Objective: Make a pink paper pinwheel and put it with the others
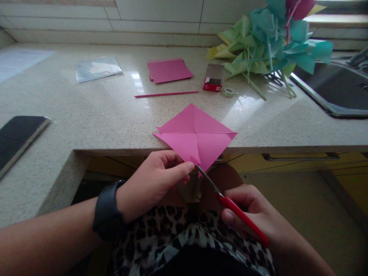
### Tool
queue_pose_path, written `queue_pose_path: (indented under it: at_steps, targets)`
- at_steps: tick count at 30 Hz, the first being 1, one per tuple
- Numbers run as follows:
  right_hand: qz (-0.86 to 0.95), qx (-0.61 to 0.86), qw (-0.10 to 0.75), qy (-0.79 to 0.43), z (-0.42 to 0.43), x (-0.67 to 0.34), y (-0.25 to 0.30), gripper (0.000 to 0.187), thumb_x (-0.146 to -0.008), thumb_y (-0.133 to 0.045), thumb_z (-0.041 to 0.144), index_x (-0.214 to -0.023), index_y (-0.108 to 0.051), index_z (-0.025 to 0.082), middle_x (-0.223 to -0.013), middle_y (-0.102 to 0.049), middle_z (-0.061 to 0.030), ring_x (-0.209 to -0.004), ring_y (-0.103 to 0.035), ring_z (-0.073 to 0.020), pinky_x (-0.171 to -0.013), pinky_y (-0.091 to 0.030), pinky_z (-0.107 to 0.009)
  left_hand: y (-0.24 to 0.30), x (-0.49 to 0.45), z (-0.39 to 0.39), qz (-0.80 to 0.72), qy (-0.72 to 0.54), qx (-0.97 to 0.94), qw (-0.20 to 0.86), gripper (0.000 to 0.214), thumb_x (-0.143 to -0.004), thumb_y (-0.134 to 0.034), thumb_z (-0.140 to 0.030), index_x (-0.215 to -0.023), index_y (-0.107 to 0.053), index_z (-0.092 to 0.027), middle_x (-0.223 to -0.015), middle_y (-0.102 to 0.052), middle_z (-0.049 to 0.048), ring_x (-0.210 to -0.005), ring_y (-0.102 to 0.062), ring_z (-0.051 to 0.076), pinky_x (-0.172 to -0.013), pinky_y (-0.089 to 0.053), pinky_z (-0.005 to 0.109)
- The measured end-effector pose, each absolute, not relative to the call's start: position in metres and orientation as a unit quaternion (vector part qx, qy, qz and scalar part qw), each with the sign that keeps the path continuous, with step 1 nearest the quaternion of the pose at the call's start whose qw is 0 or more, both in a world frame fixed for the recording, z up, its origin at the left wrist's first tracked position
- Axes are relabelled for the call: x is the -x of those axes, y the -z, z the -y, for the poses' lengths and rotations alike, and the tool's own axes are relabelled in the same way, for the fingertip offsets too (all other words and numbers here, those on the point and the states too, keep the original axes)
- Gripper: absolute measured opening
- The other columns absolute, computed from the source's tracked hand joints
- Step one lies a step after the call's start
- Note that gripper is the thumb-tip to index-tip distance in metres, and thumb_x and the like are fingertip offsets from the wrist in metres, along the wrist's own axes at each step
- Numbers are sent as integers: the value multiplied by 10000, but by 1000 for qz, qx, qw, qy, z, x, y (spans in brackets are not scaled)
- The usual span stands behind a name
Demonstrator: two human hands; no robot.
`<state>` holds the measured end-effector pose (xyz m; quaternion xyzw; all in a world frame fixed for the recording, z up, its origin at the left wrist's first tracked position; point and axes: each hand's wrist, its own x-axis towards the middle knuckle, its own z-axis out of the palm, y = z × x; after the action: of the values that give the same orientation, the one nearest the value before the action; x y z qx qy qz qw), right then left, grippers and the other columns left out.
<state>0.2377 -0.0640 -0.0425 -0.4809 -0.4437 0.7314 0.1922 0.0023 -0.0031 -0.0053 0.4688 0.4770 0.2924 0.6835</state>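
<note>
A pink paper square [212, 143] with crossing creases lies turned like a diamond, its near corner reaching past the counter's front edge. Slits show at its left corner and its near corner. My left hand [156, 178] pinches the paper near that near corner between thumb and fingers. In my right hand [250, 207] is a pair of scissors [240, 216] with red handles. Their blades point up and left and touch the paper by the near corner, close to my left thumb. The blades look nearly closed; part of them is hidden by the paper.
Behind the square lie a thin pink strip [166, 94] and a stack of pink paper [169, 71]. A small red box [212, 84], a tape roll [229, 91] and paper flowers [270, 42] are to the right, by the sink [336, 88]. A phone [21, 134] lies left.
</note>
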Motion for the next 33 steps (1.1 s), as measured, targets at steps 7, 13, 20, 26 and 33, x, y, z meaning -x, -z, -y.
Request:
queue_pose_path:
  at_steps: [7,13,20,26,33]
  targets:
    - [449,485,191,-726,63,-238,41,484,-720,-806,527,-583,-500,178,-457,-430,47,-399,-322,-61,-383,-196,-202,6,-3,3,-470,-298,-455,695,163,-876,-712,-297,-787,-718,-160,-683,-655,-26,-607,-539,69,-569,-405,174]
    - [465,468,198,-725,62,-239,44,489,-783,-751,548,-600,-484,182,-472,-423,50,-407,-310,-57,-384,-184,-204,4,-4,2,-482,-293,-450,692,193,-872,-714,-320,-781,-708,-149,-673,-643,-19,-596,-529,73,-554,-407,176]
    - [545,469,218,-660,63,-232,44,456,-816,-747,502,-638,-485,174,-569,-401,51,-512,-324,-70,-434,-213,-206,7,-3,4,-478,-307,-419,708,230,-867,-724,-352,-807,-701,-131,-673,-634,-12,-575,-522,63,-517,-401,156]
    - [569,468,253,-627,67,-219,49,430,-835,-730,494,-660,-506,172,-601,-392,52,-552,-316,-83,-473,-236,-225,6,-6,8,-468,-351,-361,727,214,-843,-758,-346,-820,-697,-142,-724,-654,-11,-580,-544,59,-488,-413,139]
    - [601,486,256,-581,66,-212,51,427,-857,-695,501,-654,-519,170,-583,-412,47,-553,-340,-95,-504,-259,-249,6,-6,9,-471,-360,-352,724,236,-843,-762,-358,-802,-688,-138,-724,-654,-12,-567,-533,50,-479,-410,127]
